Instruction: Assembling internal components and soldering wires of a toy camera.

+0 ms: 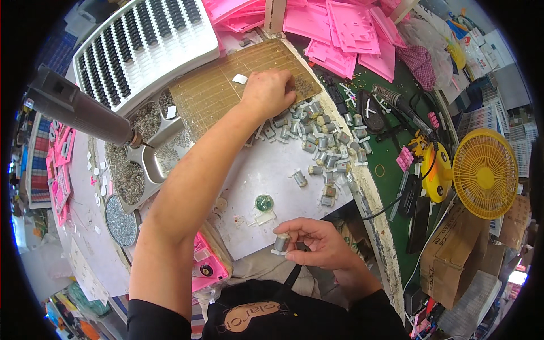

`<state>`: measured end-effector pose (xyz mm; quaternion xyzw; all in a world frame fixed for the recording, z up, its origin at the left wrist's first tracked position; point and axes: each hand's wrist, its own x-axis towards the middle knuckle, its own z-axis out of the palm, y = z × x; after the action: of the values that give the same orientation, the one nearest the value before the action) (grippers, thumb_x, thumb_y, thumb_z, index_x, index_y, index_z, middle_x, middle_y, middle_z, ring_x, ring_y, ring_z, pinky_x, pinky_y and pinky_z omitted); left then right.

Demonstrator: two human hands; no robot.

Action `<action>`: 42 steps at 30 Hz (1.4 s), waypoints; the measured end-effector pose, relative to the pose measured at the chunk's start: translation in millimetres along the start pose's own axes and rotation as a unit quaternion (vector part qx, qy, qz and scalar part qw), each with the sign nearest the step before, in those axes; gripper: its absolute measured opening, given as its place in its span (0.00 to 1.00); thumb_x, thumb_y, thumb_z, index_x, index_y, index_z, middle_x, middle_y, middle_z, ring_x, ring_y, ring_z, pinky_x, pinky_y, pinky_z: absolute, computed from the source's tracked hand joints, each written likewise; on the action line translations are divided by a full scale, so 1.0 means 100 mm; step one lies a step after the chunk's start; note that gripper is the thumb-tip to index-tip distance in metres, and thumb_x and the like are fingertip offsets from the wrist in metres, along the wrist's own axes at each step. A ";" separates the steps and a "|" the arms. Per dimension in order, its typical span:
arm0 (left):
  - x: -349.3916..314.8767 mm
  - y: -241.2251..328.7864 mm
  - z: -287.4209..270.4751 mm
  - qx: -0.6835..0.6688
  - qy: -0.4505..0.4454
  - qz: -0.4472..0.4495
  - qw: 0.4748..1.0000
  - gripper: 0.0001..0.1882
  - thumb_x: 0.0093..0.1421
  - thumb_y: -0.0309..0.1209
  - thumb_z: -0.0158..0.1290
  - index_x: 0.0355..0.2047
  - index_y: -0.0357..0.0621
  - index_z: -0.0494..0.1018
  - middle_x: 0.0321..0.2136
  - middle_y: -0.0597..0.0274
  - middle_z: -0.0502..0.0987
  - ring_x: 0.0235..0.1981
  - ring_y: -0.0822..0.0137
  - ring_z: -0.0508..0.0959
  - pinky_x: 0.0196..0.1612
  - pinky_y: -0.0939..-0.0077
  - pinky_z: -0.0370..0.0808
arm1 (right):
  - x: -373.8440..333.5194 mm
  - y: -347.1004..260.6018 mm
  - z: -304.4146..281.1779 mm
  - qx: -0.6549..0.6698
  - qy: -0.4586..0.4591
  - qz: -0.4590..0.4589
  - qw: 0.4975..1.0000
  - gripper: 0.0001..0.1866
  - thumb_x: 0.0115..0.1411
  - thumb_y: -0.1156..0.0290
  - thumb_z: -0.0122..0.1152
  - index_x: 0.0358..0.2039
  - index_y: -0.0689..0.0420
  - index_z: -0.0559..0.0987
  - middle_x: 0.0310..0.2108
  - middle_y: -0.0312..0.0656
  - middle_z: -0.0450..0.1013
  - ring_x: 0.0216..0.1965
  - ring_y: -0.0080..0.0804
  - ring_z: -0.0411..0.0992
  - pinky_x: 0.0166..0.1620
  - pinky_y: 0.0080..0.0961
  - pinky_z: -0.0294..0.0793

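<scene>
Near my body, my right hand (318,245) pinches a small silvery electric motor (281,243) with a white end piece between thumb and fingers. My left arm stretches across the bench, and my left hand (268,92) rests over a brown gridded board (207,90). Its fingers are curled down beside a patch of tiny dark parts (306,86); whatever is in them is hidden. A pile of similar motors (326,141) lies just below that board. Between my hands are a round green piece (263,202) and a small white plastic part (264,218).
A power screwdriver (85,107) juts in from the left above a metal tray (150,167) of small metal parts. Behind stands a white rack (164,68) with black pieces. Pink panels (317,28) are heaped at the back. A yellow fan (484,173) and cardboard box (453,255) are right.
</scene>
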<state>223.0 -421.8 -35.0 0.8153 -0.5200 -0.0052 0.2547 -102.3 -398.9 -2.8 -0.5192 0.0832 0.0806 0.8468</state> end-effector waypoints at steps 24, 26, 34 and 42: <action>0.35 0.13 -0.06 0.116 -0.104 -0.053 0.986 0.16 0.56 0.32 0.59 0.44 0.44 0.85 0.48 0.49 0.84 0.52 0.53 0.84 0.55 0.55 0.79 | -0.06 -0.08 -0.01 -0.025 0.070 -0.020 0.997 0.29 0.54 0.89 0.69 0.58 0.67 0.77 0.46 0.39 0.78 0.43 0.20 0.76 0.49 0.19 0.75; 0.35 0.13 -0.03 0.123 -0.098 -0.051 0.986 0.16 0.56 0.33 0.60 0.44 0.45 0.85 0.48 0.50 0.84 0.51 0.53 0.84 0.54 0.56 0.80 | -0.06 -0.07 -0.01 -0.027 0.071 -0.030 0.997 0.28 0.53 0.89 0.69 0.57 0.68 0.77 0.44 0.39 0.78 0.43 0.20 0.76 0.49 0.18 0.76; 0.29 0.03 -0.06 0.068 -0.064 -0.051 0.994 0.15 0.56 0.35 0.60 0.42 0.45 0.85 0.44 0.46 0.85 0.49 0.51 0.85 0.51 0.55 0.81 | 0.03 -0.06 0.02 -0.049 0.123 -0.030 0.991 0.29 0.54 0.89 0.68 0.58 0.69 0.76 0.41 0.36 0.77 0.41 0.20 0.74 0.47 0.19 0.75; 0.15 -0.22 0.18 0.034 0.026 0.015 0.999 0.16 0.52 0.41 0.65 0.36 0.45 0.85 0.39 0.44 0.85 0.46 0.50 0.85 0.62 0.44 0.72 | 0.32 -0.09 -0.08 -0.161 0.151 -0.045 0.974 0.28 0.57 0.87 0.67 0.59 0.63 0.76 0.37 0.34 0.76 0.38 0.19 0.74 0.45 0.18 0.72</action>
<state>243.5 -434.7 -55.9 0.8156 -0.5249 0.0375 0.2406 -70.0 -408.7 -6.1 -0.6580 0.1730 -0.0248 0.7324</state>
